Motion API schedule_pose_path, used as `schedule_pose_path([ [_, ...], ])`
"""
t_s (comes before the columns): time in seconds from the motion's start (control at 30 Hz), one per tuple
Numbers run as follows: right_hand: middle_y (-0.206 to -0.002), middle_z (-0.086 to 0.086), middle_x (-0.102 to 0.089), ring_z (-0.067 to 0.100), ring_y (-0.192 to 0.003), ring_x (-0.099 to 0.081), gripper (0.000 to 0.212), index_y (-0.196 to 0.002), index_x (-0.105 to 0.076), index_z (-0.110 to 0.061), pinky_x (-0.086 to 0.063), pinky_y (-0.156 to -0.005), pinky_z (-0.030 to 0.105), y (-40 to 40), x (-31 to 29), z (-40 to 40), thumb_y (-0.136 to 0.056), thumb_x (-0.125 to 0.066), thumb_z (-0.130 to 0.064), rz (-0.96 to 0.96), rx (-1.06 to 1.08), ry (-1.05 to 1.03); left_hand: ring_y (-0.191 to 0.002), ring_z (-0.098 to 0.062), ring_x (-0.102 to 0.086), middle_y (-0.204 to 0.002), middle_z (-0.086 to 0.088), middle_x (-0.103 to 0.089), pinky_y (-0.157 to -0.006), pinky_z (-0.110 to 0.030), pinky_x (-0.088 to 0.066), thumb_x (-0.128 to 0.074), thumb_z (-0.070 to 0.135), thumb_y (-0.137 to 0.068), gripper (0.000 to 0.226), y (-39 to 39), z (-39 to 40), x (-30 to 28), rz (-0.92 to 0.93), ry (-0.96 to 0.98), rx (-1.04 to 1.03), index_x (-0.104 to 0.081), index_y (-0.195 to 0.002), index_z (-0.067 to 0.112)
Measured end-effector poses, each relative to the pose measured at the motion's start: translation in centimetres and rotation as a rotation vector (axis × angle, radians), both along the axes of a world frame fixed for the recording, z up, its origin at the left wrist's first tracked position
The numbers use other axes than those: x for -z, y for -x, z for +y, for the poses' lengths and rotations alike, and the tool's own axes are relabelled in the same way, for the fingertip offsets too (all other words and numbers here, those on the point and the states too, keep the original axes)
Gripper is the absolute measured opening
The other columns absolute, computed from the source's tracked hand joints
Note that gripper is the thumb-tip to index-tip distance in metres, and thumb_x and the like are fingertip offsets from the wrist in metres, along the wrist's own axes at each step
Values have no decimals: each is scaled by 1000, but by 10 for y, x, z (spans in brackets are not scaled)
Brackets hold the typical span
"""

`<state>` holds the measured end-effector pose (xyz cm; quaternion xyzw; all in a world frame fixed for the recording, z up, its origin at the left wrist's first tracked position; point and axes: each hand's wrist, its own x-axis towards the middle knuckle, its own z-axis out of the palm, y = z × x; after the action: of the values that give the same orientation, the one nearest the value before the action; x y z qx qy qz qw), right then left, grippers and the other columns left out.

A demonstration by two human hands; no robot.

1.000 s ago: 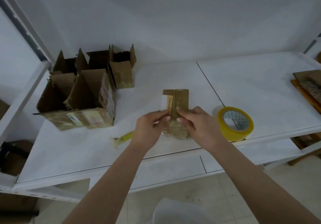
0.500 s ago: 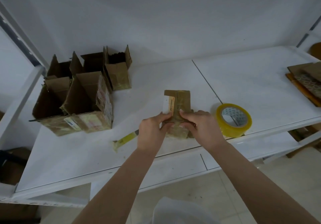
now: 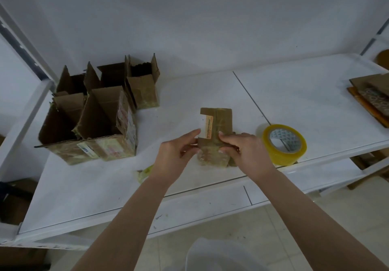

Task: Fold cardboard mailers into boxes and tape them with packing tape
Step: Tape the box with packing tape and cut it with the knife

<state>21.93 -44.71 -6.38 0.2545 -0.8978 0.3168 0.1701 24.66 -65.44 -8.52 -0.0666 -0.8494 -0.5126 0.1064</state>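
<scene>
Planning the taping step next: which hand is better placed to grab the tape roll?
Probably the right. The right hand grips the small cardboard mailer on the side where the tape roll lies, close by. The left hand holds the mailer's far side and would have to cross over.

A single head-worn, wide-angle view is provided, directed forward and steeply down from above the near edge of the white bench (image 3: 294, 102). Both forearms are seen entering from the bottom of the frame at close range. The rear wall (image 3: 210, 18) is included at the top.
</scene>
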Motion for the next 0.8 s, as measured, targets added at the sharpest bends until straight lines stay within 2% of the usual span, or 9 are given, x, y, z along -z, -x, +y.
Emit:
schedule_pose_path([
  [0.07,-78,12,-73,30,-65,-64,31,-108,-75,-11,-47,-62,30,0,1,0,-78,-79,-17,-3,7,9,-85,4,-68,-100,14,-70,-83,-11,-51,-76,5,-80,48,2,1,2,62,48,16,-65,-124,22],
  [0.2,-83,12,-73,30,-70,-65,33,-111,-74,-13,-50,-65,33,0,1,1,-79,-78,-18,-27,13,24,-81,-1,-65,-95,1,-70,-74,-13,-54,-79,5,-77,39,5,8,4,176,103,-38,-72,-114,13],
  [0.33,-87,14,-73,32,-74,-66,33,-113,-73,-11,-55,-69,41,1,0,1,-80,-77,-17,-50,9,30,-84,-3,-63,-96,6,-62,-66,-16,-56,-78,4,-78,36,7,11,9,184,102,-13,-70,-112,10],
  [0.47,-94,13,-74,30,-81,-67,36,-116,-71,-12,-55,-75,44,2,1,2,-82,-76,-19,-93,-3,37,-90,-2,-58,-100,4,-53,-67,-22,-57,-79,3,-75,42,13,7,13,140,139,56,-64,-114,8],
  [0.6,-91,12,-71,26,-77,-64,40,-121,-68,-13,-53,-74,37,3,-2,5,-82,-76,-17,-132,-32,27,-87,-13,-58,-102,-4,-53,-72,-32,-58,-75,4,-79,41,12,9,16,161,201,50,-60,-117,3],
  [0.7,-94,10,-71,18,-75,-60,44,-124,-66,-15,-48,-74,27,3,-2,8,-81,-76,-14,-165,-52,32,-81,-12,-56,-102,-1,-52,-67,-28,-57,-79,16,-77,49,13,11,12,141,258,58,-57,-120,7],
  [0.8,-86,12,-72,27,-71,-64,43,-121,-68,-10,-50,-66,33,0,-3,8,-79,-78,-14,-59,-56,-54,-73,-14,-56,-103,-1,-49,-68,-28,-54,-72,29,-84,53,15,20,6,123,378,28,-50,-131,17],
])
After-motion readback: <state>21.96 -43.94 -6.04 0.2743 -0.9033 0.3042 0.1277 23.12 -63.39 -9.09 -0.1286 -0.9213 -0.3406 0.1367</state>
